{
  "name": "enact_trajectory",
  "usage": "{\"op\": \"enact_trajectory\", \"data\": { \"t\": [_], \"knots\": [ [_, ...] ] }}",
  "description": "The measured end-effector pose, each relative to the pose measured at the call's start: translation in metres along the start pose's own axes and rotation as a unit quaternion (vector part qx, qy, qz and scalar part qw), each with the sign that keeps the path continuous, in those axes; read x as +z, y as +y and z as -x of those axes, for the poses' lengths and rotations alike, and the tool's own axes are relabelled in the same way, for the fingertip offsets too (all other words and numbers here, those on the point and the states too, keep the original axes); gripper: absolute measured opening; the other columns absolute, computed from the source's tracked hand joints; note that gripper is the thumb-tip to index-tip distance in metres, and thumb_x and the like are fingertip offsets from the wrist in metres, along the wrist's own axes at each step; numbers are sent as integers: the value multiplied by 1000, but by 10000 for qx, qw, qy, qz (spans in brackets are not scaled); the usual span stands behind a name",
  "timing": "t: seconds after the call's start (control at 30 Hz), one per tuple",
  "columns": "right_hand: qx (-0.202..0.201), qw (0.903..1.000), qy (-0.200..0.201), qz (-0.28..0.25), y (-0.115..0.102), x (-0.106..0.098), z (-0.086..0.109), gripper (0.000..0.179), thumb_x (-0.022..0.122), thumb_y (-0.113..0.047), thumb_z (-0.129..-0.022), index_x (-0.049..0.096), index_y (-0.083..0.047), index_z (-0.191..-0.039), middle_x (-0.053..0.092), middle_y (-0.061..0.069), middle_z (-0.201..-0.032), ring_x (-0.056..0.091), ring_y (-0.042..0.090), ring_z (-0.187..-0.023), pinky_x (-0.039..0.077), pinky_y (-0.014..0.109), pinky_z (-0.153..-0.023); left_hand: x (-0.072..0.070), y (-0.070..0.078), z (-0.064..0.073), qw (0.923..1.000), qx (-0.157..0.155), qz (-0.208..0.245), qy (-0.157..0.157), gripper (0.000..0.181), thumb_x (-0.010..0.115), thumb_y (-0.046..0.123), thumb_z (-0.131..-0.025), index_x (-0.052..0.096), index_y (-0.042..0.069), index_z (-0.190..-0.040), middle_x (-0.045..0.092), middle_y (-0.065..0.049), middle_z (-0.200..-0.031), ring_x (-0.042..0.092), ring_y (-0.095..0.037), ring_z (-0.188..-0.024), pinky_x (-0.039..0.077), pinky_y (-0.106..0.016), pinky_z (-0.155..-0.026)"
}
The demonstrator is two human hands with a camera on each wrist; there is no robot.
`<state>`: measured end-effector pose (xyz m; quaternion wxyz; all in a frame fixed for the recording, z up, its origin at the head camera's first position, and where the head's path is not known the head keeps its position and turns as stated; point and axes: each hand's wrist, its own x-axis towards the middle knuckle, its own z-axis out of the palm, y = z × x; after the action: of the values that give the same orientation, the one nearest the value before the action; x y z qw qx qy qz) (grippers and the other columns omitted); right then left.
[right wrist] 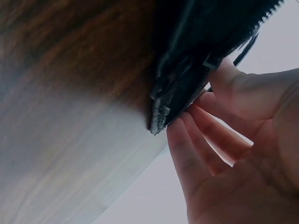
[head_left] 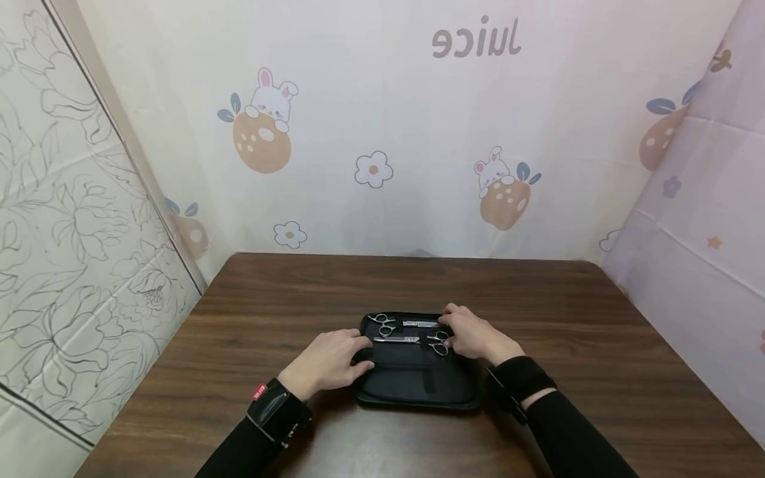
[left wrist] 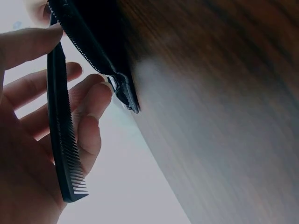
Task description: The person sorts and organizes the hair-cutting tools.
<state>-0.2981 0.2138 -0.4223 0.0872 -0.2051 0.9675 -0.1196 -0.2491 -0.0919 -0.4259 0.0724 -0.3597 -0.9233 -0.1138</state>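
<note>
A black zip case (head_left: pixel 400 388) lies open on the table, seen whole in the head view. Inside are two silver pairs of scissors, the upper with finger rings (head_left: pixel 386 330) at the left, the lower with finger rings (head_left: pixel 440 348) at the right. At the case's left edge is my left hand (head_left: pixel 329 358). In the left wrist view it pinches a black comb (left wrist: pixel 58 107) under the thumb, teeth toward the fingers; the head view hides the comb. My right hand (head_left: pixel 475 334) touches the case's upper right edge with nearly straight fingers, its thumb beside the zipper (right wrist: pixel 210 60).
The case rests on a dark wooden table (head_left: pixel 269 285). Behind it hangs a pale printed curtain (head_left: pixel 382 119), and another printed cloth (head_left: pixel 705 265) drops along the right side. A flower-patterned panel (head_left: pixel 78 219) borders the left.
</note>
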Motion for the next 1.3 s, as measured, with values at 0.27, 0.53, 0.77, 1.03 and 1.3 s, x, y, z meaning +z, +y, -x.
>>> {"op": "enact_trajectory", "data": {
  "t": [0.27,0.53,0.77,1.03,1.3],
  "knots": [
    [-60,9999,-84,-18,0,-2,0,40,72,-2,-91,64,4,-130,52,18,-134,49,38,-125,48,53,-92,-4,-1,1,9998,-61,80,-148,27,74,32,-91,76,12,-111,66,0,-96,62,-13,-81,54,-35,-74],
    [-29,9998,-164,-51,-1,0,1,41,70,-1,-93,62,4,-133,50,19,-138,47,40,-128,49,54,-91,-3,-5,8,9995,-32,258,-149,28,74,31,-90,77,12,-111,68,1,-99,65,-14,-86,55,-36,-77],
    [-22,9998,-201,20,-1,0,1,42,68,-1,-94,61,4,-135,50,19,-138,47,39,-127,49,53,-88,-5,-7,9,9995,29,224,-222,27,76,30,-89,78,12,-110,69,1,-98,66,-14,-86,55,-36,-77],
    [-61,9999,-146,64,-2,-2,2,41,69,-1,-93,62,5,-134,50,19,-138,48,39,-126,50,54,-89,-6,-3,8,9980,-138,287,-550,29,75,30,-91,77,11,-112,70,0,-103,67,-15,-92,55,-37,-80],
    [18,9999,-119,47,-2,0,1,42,70,-2,-93,62,4,-134,51,18,-138,48,37,-127,50,55,-91,-6,-3,10,9954,-238,340,-858,31,74,30,-93,77,10,-116,71,-2,-111,67,-17,-103,55,-40,-88]
  ]
}}
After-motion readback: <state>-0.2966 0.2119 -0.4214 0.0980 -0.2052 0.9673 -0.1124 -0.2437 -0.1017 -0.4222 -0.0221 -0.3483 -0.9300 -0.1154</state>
